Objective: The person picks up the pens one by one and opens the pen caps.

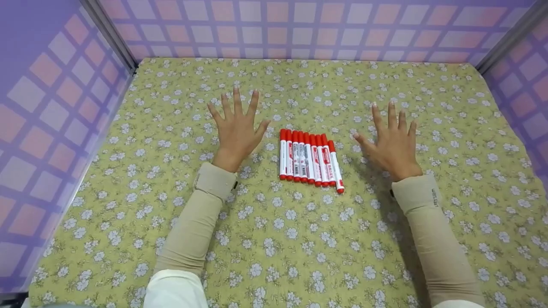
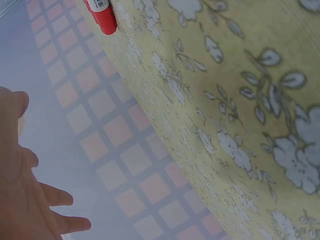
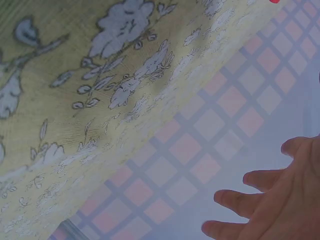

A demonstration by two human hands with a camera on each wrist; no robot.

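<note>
Several red-capped white markers [image 1: 303, 160] lie side by side in a row on the flowered cloth, between the two hands. The rightmost marker [image 1: 337, 169] sits a little lower and tilted against the others. To the left of the row, the left hand [image 1: 238, 130] is spread with straight fingers and holds nothing. The right hand [image 1: 391, 147] is likewise spread to the right of the row, apart from the markers. In the left wrist view, the red end of a marker [image 2: 104, 19] shows at the top, and the left hand [image 2: 25, 175] at the left edge.
A yellow-green flowered cloth [image 1: 265, 256] covers the table. Purple checkered panels stand at the back [image 1: 308, 30], the left [image 1: 47, 107] and the right [image 1: 526, 94]. Grey metal posts [image 1: 112, 38] mark the back corners.
</note>
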